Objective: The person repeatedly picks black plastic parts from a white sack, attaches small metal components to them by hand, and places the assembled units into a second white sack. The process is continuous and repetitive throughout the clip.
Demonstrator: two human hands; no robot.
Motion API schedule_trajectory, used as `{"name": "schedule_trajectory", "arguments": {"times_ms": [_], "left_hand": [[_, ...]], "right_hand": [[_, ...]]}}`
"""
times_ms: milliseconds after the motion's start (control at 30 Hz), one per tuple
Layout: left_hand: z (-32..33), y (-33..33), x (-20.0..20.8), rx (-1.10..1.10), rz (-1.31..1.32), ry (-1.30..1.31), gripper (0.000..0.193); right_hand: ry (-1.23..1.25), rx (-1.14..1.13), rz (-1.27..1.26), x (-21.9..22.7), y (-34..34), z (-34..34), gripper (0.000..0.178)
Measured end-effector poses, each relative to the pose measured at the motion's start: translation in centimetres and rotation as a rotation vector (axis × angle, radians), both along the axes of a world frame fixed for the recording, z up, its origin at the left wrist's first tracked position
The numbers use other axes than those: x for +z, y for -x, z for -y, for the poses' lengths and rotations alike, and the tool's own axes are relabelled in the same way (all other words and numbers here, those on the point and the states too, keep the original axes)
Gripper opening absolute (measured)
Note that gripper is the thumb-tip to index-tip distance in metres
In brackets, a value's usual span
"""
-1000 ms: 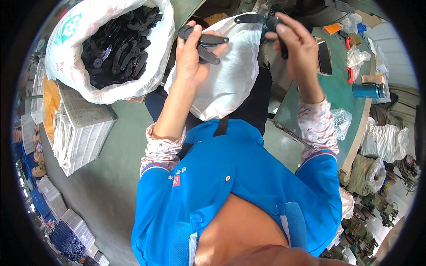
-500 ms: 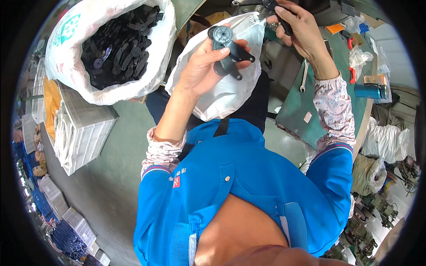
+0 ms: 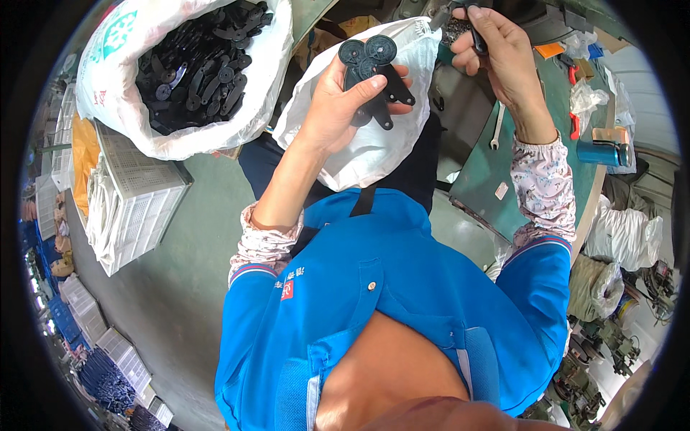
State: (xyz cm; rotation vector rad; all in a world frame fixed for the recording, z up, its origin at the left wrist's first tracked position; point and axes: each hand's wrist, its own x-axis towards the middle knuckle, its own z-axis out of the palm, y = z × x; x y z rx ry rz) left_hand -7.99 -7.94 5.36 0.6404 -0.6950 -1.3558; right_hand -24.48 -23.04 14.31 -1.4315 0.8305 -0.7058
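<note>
My left hand [image 3: 327, 108] is closed around several flat black plastic parts [image 3: 379, 52], each with a round, disc-like end and a narrower arm with a small hole. They fan out between thumb and fingers above a white bag [image 3: 359, 161] on my lap. At the top right, my right hand [image 3: 507, 54] pinches one dark elongated part [image 3: 476, 32] beside a metal piece of equipment; its far end is partly cut off by the picture's edge. A large white bag [image 3: 269, 93] at the upper left is full of similar black parts [image 3: 198, 72].
A wrench [image 3: 497, 126] lies on the green worktable [image 3: 478, 169] at right, with red-handled tools [image 3: 574, 123] and a blue cylinder [image 3: 602, 152] farther over. Below the large bag stands a white plastic crate [image 3: 151, 197]. Machinery [image 3: 611, 341] fills the lower right.
The parts in my left hand have tilted, so their round faces look darker and more spread out. My right hand has shifted slightly right and down, keeping hold of its part.
</note>
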Motion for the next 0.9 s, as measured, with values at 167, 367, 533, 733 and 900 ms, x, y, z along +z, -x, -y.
{"name": "schedule_trajectory", "arguments": {"times_ms": [167, 367, 533, 733, 900], "left_hand": [[0.0, 0.9, 0.5, -0.069, 0.006, 0.035, 0.051], [0.3, 1.3, 0.3, 0.042, 0.019, -0.067, 0.057], [0.9, 1.7, 0.3, 0.080, 0.086, -0.019, 0.055], [1.4, 2.1, -0.5, 0.148, 0.076, -0.055, 0.056], [1.1, 1.6, -1.3, 0.026, 0.022, -0.063, 0.050]], "right_hand": [[0.649, 0.266, -0.252, -5.3, 0.2, -4.0, 0.030], [0.657, 0.085, -0.158, -3.1, 0.3, -4.1, 0.031], [0.777, 0.231, -0.187, -4.7, 1.0, -5.0, 0.026], [0.392, 0.135, -0.076, -5.4, 1.9, -3.8, 0.023], [0.356, 0.015, 0.087, -1.8, 1.9, 0.7, 0.028]]}}
